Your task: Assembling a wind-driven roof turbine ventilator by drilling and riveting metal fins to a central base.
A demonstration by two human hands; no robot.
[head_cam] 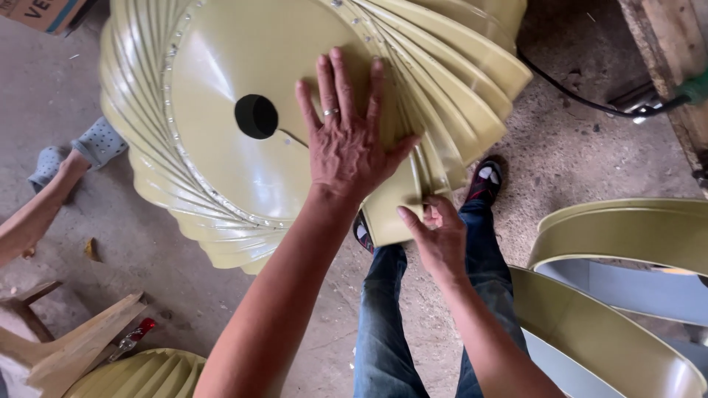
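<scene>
Pressing flat with fingers spread, the left hand [346,140] rests on the pale yellow-green finned metal ventilator dome [243,147]; beside it, the right hand [436,234] pinches one curved fin's edge.

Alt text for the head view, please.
A left hand lies flat on a pale yellow-green finned metal ventilator with a central hole, while the right hand pinches one blade's lower edge, above a concrete floor.

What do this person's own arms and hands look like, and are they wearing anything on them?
Both arms are bare to the edge of the picture, with no sleeves, gloves or wristwatch in view. The left hand wears one thin silver-coloured ring on a finger. The right hand shows no ring or other jewellery on the parts that can be seen.
</scene>
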